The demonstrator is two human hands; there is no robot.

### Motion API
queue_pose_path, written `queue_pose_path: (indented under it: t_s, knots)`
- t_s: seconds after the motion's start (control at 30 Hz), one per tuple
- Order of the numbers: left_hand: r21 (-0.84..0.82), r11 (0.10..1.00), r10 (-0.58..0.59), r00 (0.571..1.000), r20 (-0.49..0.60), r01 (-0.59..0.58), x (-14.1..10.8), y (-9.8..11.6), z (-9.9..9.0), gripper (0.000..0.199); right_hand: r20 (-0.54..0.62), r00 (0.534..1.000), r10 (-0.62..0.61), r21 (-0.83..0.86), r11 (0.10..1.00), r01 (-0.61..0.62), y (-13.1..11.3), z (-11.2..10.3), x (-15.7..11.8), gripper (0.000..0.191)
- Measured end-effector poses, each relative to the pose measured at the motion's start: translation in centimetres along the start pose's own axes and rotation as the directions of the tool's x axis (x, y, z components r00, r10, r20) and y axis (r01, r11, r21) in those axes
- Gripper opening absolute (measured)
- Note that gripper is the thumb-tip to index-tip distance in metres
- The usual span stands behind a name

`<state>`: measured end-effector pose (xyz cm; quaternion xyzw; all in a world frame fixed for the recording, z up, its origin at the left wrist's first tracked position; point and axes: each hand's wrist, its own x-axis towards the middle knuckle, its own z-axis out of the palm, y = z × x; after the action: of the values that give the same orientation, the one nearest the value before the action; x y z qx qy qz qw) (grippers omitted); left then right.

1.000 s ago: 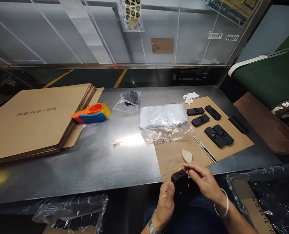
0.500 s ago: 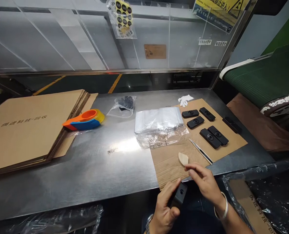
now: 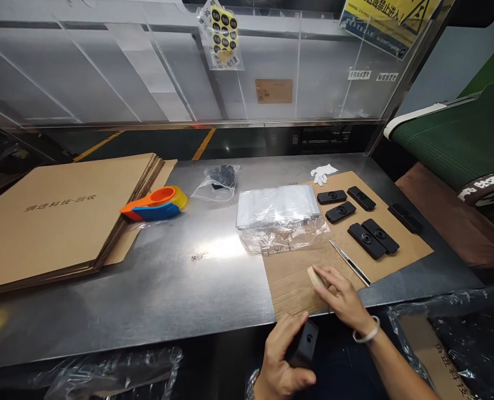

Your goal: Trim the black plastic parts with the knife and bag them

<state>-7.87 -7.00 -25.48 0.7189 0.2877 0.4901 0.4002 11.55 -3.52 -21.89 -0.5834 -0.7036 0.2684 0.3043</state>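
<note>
My left hand [image 3: 281, 355] is wrapped round a black plastic block [image 3: 306, 345] with a small round hole in its end, held just off the table's front edge. Between the thumb and fingers of my right hand [image 3: 342, 293] is a thin, pale wedge-shaped piece [image 3: 314, 276], its edge turned up above the cardboard sheet [image 3: 288, 283]. Behind that hand lies a slim silver-and-black utility knife [image 3: 350, 263]. Further back on the sheet rest several black rectangular parts with round centres, such as this one [image 3: 367, 240].
Clear plastic bags [image 3: 278, 206] lie in a stack mid-table, with a white glove [image 3: 324, 173] behind to the right. At left are a cardboard stack [image 3: 59, 216] and an orange-and-blue tape dispenser [image 3: 157, 204]. A green conveyor belt [image 3: 455, 130] stands at right.
My right hand has pinched the pale wedge and tilted it up off the cardboard. My left hand still holds the black block. The whole view has shifted slightly.
</note>
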Motion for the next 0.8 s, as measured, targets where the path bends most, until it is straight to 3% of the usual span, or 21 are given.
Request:
queue_pose_path:
  t_s: [0.1, 0.17, 0.2, 0.33, 0.47, 0.6, 0.7, 0.8]
  knots:
    - [-0.012, 1.000, -0.023, 0.999, 0.035, 0.024, 0.4, 0.3, -0.1, 0.065, 0.156, 0.950, -0.269, 0.252, 0.941, 0.225, -4.0, -2.9, -1.7, 0.040]
    - [-0.001, 1.000, -0.020, 0.999, 0.037, 0.020, 0.8, 0.6, 0.0, 0.062, 0.263, 0.878, -0.400, 0.231, 0.910, 0.345, -5.8, -3.9, -2.5, 0.042]
    - [0.005, 1.000, -0.012, 0.999, 0.044, 0.012, 0.9, 0.7, 0.0, 0.060, 0.281, 0.863, -0.420, 0.194, 0.905, 0.377, -6.3, -4.2, -2.7, 0.042]
    - [0.001, 1.000, -0.002, 0.994, 0.114, 0.001, 1.4, 1.0, 0.1, 0.058, 0.189, 0.898, -0.398, 0.078, 0.917, 0.390, -6.5, -4.1, -2.8, 0.043]
    - [0.062, 0.995, 0.076, 0.995, 0.063, -0.080, 1.4, 0.9, 0.2, 0.058, 0.270, 0.859, -0.435, 0.077, 0.899, 0.431, -6.5, -4.0, -2.6, 0.037]
    - [0.054, 0.996, 0.065, 0.992, 0.112, -0.072, 1.4, 0.9, 0.1, 0.057, 0.229, 0.885, -0.405, 0.040, 0.912, 0.407, -6.9, -4.1, -2.5, 0.037]
    - [0.089, 0.990, 0.109, 0.993, 0.049, -0.113, 1.4, 0.9, 0.2, 0.051, 0.321, 0.853, -0.412, 0.060, 0.907, 0.416, -7.0, -4.0, -2.4, 0.034]
    - [0.109, 0.988, 0.105, 0.994, 0.023, -0.107, 1.3, 0.9, 0.2, 0.055, 0.253, 0.881, -0.399, 0.062, 0.916, 0.397, -6.9, -3.8, -2.4, 0.038]
